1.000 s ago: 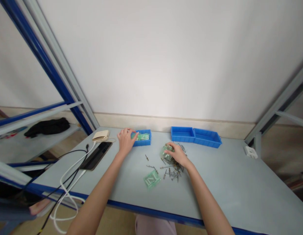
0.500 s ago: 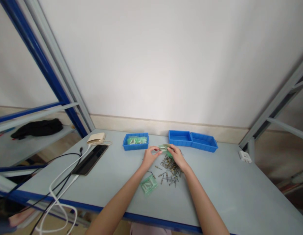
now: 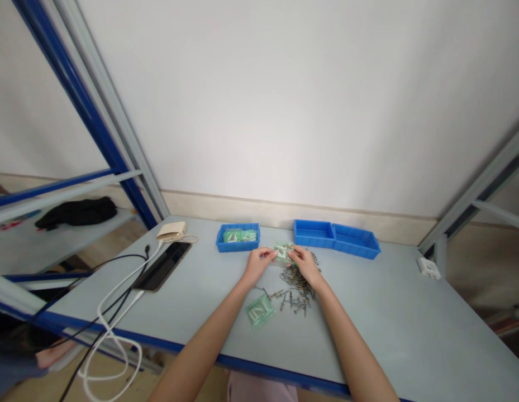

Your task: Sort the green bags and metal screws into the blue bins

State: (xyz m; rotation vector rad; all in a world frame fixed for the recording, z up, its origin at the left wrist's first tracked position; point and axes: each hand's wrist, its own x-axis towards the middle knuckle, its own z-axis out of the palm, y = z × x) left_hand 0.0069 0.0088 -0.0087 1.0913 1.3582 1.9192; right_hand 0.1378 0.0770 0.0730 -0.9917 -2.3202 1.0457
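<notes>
Between my two hands is a clear green plastic bag (image 3: 283, 253) with pale pieces inside. My left hand (image 3: 259, 264) pinches its left edge, and my right hand (image 3: 305, 264) grips its right side. Under and in front of my right hand lies a loose heap of metal expansion bolts (image 3: 298, 282), partly hidden by that hand. A second green bag (image 3: 260, 311) with white plugs in it lies flat on the table, nearer to me and left of the heap.
Behind my left hand stands a blue bin (image 3: 238, 247) with green bags in it. Two more blue bins (image 3: 335, 243) stand end to end at the back right. A phone (image 3: 162, 268), a power bank (image 3: 172, 230) and cables (image 3: 104, 318) lie left; a white adapter (image 3: 429, 268) lies right.
The bag between my hands is now tilted so that more of its face shows. The whole view has shifted slightly; the bins and the lying bag stay in place.
</notes>
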